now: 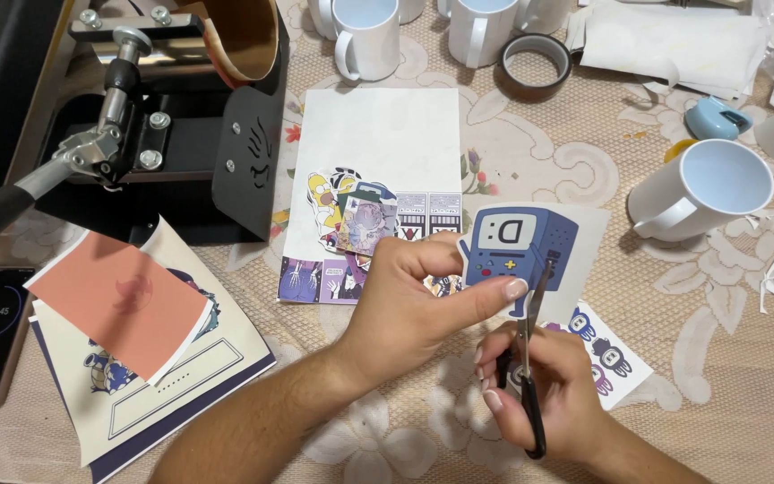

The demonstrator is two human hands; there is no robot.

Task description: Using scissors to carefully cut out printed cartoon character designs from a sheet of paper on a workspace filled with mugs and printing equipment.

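The left hand [405, 300] pinches the blue robot cutout [517, 255] at its near-left edge, at mid-table. The right hand [539, 385] grips the scissors [528, 358], blades seemingly at the paper's near edge. Thin, floppy paper; best held close to the cut.

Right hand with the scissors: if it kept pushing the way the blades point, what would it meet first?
The right hand aims the scissors up the picture, so they meet the blue cartoon print first, held by the left hand. Beyond looks like bare tablecloth; depth unclear.
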